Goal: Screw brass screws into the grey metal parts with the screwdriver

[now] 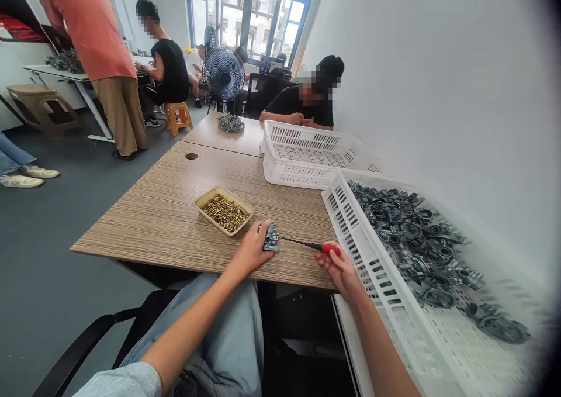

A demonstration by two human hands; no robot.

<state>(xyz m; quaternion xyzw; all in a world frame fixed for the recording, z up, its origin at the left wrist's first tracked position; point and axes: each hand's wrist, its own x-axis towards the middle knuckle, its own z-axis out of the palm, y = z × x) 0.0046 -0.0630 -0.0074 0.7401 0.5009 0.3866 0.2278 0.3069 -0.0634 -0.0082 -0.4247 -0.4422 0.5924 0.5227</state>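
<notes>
My left hand (254, 248) grips a small grey cast-metal part (271, 238) at the front of the wooden table (153, 210). Held in my right hand (340, 268) is a screwdriver (326, 248) with a red and black handle. Its thin shaft points left, and the tip is close to the metal part; whether they touch I cannot tell. Just beyond my left hand sits a cream tray (199, 205) full of brass-coloured screws (224, 211).
Right of me, a white plastic crate (372, 245) holds many grey metal parts (412, 227). Another white crate (293, 175) stands behind it. A pile of small metal pieces (230, 123) lies at the table's far end. A person (298, 107) sits opposite; a fan (223, 75) stands beyond.
</notes>
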